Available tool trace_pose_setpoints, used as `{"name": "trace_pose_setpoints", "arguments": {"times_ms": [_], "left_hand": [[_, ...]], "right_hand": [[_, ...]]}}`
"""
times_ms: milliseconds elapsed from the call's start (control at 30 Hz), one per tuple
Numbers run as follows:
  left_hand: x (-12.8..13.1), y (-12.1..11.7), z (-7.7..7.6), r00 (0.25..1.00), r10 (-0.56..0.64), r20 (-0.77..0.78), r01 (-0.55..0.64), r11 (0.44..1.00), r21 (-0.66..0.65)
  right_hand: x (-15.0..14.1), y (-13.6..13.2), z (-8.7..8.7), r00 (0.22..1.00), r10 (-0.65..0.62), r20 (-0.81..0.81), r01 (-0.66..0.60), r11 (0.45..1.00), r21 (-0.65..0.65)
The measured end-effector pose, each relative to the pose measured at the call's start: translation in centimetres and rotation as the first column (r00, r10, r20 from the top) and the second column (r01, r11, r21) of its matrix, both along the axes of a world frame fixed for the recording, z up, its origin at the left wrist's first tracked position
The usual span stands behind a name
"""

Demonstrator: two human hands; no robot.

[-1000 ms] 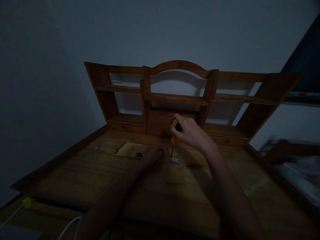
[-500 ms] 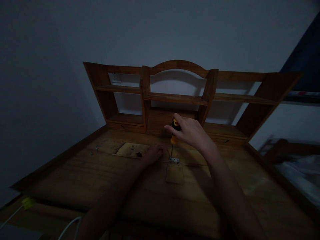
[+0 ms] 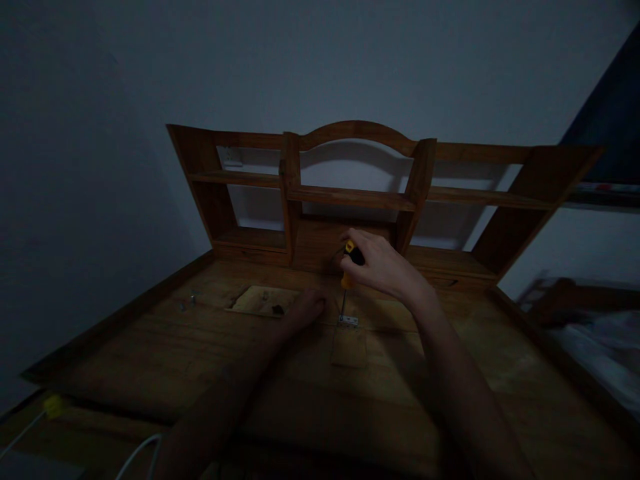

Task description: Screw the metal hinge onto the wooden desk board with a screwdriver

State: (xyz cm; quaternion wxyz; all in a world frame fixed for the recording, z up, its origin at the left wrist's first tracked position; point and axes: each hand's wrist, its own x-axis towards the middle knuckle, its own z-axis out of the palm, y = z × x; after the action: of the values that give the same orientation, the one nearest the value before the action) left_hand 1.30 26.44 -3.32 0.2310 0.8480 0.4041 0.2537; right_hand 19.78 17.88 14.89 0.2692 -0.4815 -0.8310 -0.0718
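My right hand is closed around the yellow-and-black handle of a screwdriver, which stands nearly upright with its shaft pointing down. The screwdriver's tip meets the left end of a small metal hinge. Below the hinge lies a small square piece of wood, touching its near edge. Just to the left, my left hand rests low with its fingers curled; what they hold, if anything, is hidden in the dim light. A pale wooden board with a dark spot lies beside that hand.
Small metal pieces, perhaps screws, lie on the wooden desktop at the left. Along its back stands a wooden shelf unit. A white cable and a yellow object are at the near left edge.
My right thumb and fingers have shifted around the screwdriver handle, and the handle has turned slightly. The tip stays on the hinge, and my left hand has hardly moved.
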Motion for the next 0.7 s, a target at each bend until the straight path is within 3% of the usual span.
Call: {"name": "trace_pose_setpoints", "arguments": {"times_ms": [267, 400, 533, 700], "left_hand": [[0.1, 0.3, -0.6, 1.000, -0.015, 0.012, 0.014, 0.998, 0.063], [0.0, 0.0, -0.3, 0.999, -0.033, 0.028, 0.030, 0.995, 0.093], [0.0, -0.4, 0.0, 1.000, -0.010, 0.020, 0.009, 0.997, 0.075], [0.3, -1.3, 0.9, 0.993, -0.080, 0.090, 0.063, 0.982, 0.179]], "right_hand": [[-0.2, 0.0, -0.2, 1.000, -0.018, -0.023, 0.018, 1.000, -0.006], [-0.2, -0.3, 0.0, 1.000, 0.019, -0.017, -0.020, 0.999, -0.030], [-0.2, -0.1, -0.1, 0.999, -0.035, 0.012, 0.035, 0.999, 0.013], [-0.3, -0.1, -0.1, 0.999, -0.050, 0.014, 0.050, 0.999, 0.018]]}}
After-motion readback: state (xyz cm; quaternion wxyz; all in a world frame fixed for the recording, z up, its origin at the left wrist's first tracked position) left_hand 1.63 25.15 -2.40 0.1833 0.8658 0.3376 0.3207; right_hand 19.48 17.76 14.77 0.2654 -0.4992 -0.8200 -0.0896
